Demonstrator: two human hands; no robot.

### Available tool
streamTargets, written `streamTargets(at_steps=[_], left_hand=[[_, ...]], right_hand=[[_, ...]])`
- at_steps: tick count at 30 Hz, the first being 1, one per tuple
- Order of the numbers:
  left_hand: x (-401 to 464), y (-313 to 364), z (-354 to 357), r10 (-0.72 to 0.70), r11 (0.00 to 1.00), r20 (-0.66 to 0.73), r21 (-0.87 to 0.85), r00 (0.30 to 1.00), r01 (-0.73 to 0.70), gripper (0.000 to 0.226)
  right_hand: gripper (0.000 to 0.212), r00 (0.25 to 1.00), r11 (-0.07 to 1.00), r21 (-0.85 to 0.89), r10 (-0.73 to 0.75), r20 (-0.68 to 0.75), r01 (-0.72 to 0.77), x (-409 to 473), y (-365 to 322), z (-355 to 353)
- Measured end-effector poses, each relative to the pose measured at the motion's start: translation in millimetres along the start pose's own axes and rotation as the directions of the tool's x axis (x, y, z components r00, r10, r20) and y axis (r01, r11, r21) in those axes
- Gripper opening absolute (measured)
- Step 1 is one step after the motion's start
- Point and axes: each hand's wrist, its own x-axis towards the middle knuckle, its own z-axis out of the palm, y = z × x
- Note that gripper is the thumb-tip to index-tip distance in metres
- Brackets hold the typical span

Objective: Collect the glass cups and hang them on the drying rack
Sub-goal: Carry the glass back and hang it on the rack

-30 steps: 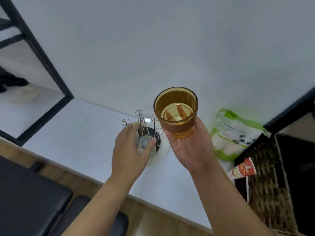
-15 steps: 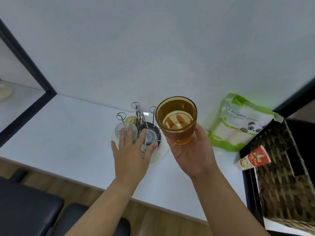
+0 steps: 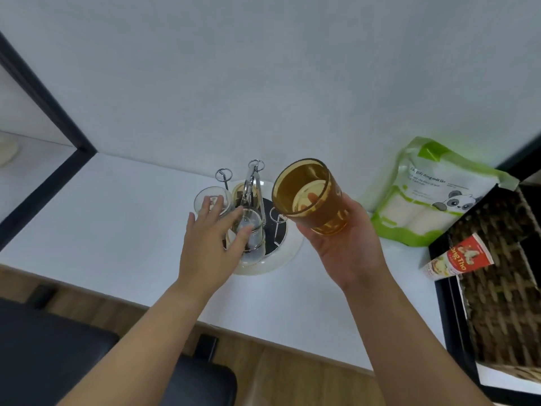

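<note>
On the white counter (image 3: pixel 117 218) a metal wire drying rack (image 3: pixel 256 171) rises from a round white base (image 3: pixel 282 257). Two clear glass cups, one (image 3: pixel 205 197) at the left and one (image 3: pixel 255 232) at the front, hang upside down on its pegs. An amber cup (image 3: pixel 237 189) sits behind them. My left hand (image 3: pixel 210 247) hovers over the clear cups with fingers spread, holding nothing. Right of the rack, my right hand (image 3: pixel 345 253) grips another amber glass cup (image 3: pixel 310 194), tilted with its mouth toward me. A bare looped peg (image 3: pixel 276 215) stands just below that cup.
A green and white pouch (image 3: pixel 433 194) leans on the wall at the right. A dark woven basket (image 3: pixel 503 273) with a red and white packet (image 3: pixel 456 259) stands at the far right. Black seat cushions (image 3: pixel 44 356) lie below the counter edge. A black frame (image 3: pixel 44 95) runs at the left.
My left hand has let go of the front clear cup on the rack and opened its fingers. My right hand has tilted the amber cup and brought it closer to the rack.
</note>
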Motion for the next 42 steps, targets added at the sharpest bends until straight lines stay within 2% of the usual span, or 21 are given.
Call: streamTargets(at_steps=[9,15,18,20,21,23,24,26,29,32,36,42], left_hand=[[2,-9,-5,0.069,0.996,0.004,-0.052,0.998,-0.069,0.05],[0,-8,-7,0.085,0.995,-0.002,-0.054,0.996,-0.085,0.051],[-1,-7,-8,0.069,0.994,0.0,-0.08,0.998,-0.069,0.053],[-1,-7,-9,0.064,0.994,0.002,-0.092,0.998,-0.064,0.055],[-1,-7,-9,0.062,0.993,0.002,-0.097,0.998,-0.062,0.056],[-1,-8,-9,0.061,0.993,0.001,-0.101,0.998,-0.061,0.057],[-1,-8,-8,0.061,0.993,0.0,-0.101,0.998,-0.061,0.057],[-1,-8,-8,0.062,0.992,-0.005,-0.107,0.998,-0.062,0.057],[-2,-9,-10,0.056,0.989,-0.005,-0.135,0.998,-0.056,0.057],[-2,-10,-11,0.057,0.99,0.002,-0.129,0.998,-0.056,0.06],[0,-8,-13,0.054,0.991,0.006,-0.122,0.999,-0.053,0.064],[0,-12,-16,0.068,0.988,0.013,-0.137,0.998,-0.066,0.069]], right_hand=[[0.053,0.988,0.988,-0.129,-0.099,-0.122,0.083,15,-1,-15],[0.031,0.962,0.948,-0.277,-0.208,-0.179,0.153,17,-15,-23],[0.036,0.938,0.884,-0.419,-0.301,-0.17,0.208,14,-23,-21],[0.043,0.909,0.772,-0.571,-0.404,-0.103,0.279,12,-29,-19],[0.046,0.885,0.668,-0.67,-0.464,-0.037,0.322,12,-33,-17],[0.056,0.828,0.331,-0.858,-0.534,0.173,0.393,12,-37,-10],[0.059,0.805,0.149,-0.897,-0.518,0.288,0.417,12,-37,-4],[0.062,0.782,-0.121,-0.888,-0.433,0.449,0.443,15,-33,9],[0.06,0.757,-0.371,-0.813,-0.326,0.566,0.448,19,-23,22],[0.057,0.745,-0.479,-0.743,-0.24,0.623,0.467,24,-18,24],[0.059,0.745,-0.557,-0.667,-0.125,0.656,0.494,33,-10,26],[0.062,0.764,-0.59,-0.61,0.017,0.645,0.528,42,8,26]])
